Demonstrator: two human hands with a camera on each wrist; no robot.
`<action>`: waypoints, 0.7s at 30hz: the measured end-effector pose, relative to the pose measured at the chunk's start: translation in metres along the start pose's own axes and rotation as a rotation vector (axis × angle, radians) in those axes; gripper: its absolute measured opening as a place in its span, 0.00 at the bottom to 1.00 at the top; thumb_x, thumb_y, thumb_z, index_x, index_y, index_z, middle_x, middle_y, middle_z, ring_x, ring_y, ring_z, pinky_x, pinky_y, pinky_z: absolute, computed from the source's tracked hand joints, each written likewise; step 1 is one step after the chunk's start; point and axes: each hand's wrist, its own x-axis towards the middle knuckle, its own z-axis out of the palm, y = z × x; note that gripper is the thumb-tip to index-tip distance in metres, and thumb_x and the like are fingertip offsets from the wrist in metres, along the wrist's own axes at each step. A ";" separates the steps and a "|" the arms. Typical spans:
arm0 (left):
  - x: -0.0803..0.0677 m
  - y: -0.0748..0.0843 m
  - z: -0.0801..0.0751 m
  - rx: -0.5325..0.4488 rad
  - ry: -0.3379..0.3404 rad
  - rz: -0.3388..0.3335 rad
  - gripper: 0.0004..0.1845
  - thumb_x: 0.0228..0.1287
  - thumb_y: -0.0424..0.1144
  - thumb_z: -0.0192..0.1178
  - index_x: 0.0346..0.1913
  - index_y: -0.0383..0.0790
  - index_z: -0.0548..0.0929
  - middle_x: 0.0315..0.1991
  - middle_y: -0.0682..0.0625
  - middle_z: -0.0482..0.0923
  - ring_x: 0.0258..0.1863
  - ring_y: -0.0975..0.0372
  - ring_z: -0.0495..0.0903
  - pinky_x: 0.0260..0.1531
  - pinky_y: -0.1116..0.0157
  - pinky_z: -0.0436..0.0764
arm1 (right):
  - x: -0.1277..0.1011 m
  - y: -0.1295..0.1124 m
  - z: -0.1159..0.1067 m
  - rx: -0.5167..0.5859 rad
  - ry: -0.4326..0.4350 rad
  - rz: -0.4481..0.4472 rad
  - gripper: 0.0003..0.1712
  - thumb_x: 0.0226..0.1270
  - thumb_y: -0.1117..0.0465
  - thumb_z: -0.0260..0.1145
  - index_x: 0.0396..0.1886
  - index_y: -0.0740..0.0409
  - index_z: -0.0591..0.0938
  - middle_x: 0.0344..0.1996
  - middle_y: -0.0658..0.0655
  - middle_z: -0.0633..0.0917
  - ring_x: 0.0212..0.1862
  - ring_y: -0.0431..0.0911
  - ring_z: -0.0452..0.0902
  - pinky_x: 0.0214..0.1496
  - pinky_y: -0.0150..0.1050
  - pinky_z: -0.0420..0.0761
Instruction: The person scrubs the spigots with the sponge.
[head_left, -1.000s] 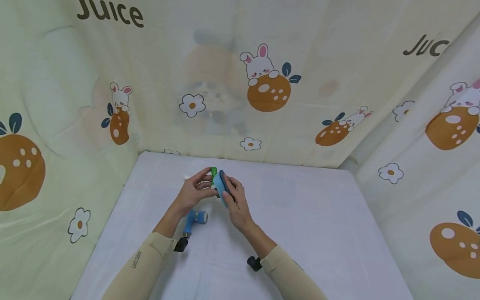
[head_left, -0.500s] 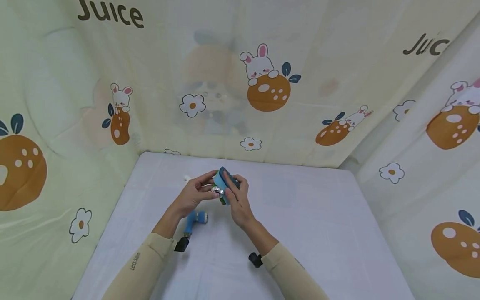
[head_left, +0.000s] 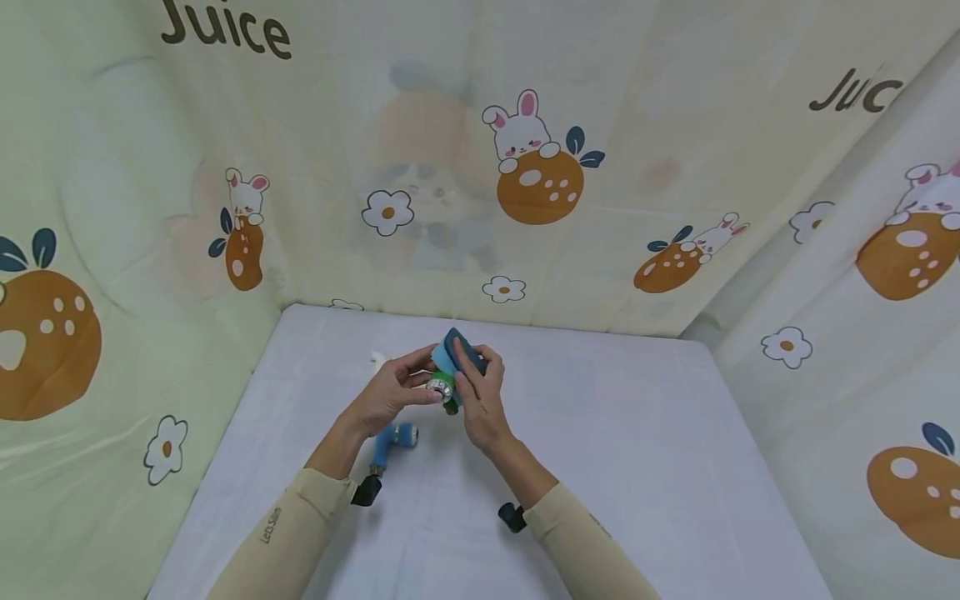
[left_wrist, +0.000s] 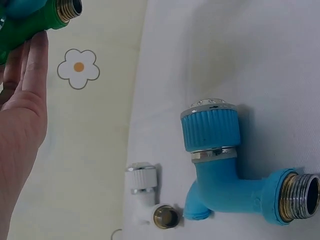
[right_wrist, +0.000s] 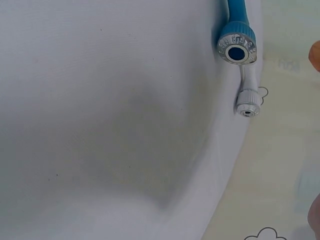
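Your left hand (head_left: 390, 392) and right hand (head_left: 480, 398) both grip the green tap (head_left: 447, 390) and sponge (head_left: 454, 354) — now rotated, sponge on top, metal end toward you.

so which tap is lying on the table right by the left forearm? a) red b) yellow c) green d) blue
d: the blue tap lies on the white table beside the left forearm, while both hands hold the green tap and a sponge.
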 end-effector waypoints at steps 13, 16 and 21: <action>-0.001 -0.003 0.003 0.032 -0.012 -0.041 0.47 0.58 0.31 0.76 0.80 0.41 0.65 0.64 0.40 0.76 0.60 0.60 0.82 0.55 0.66 0.85 | 0.005 0.004 -0.001 0.008 0.026 0.069 0.29 0.86 0.49 0.46 0.82 0.33 0.61 0.74 0.64 0.55 0.72 0.56 0.51 0.68 0.58 0.62; -0.001 -0.003 0.006 0.045 -0.014 -0.057 0.47 0.58 0.31 0.76 0.79 0.41 0.65 0.65 0.38 0.75 0.62 0.58 0.82 0.55 0.64 0.85 | 0.007 0.006 -0.001 0.041 0.044 0.134 0.28 0.86 0.45 0.46 0.82 0.30 0.62 0.72 0.61 0.56 0.71 0.55 0.53 0.69 0.56 0.63; 0.004 -0.001 0.010 0.094 0.047 -0.055 0.47 0.59 0.32 0.75 0.77 0.43 0.60 0.65 0.40 0.72 0.63 0.55 0.79 0.55 0.63 0.85 | 0.009 0.010 0.000 0.121 0.089 0.222 0.28 0.86 0.44 0.47 0.81 0.31 0.64 0.68 0.59 0.61 0.68 0.53 0.58 0.65 0.48 0.66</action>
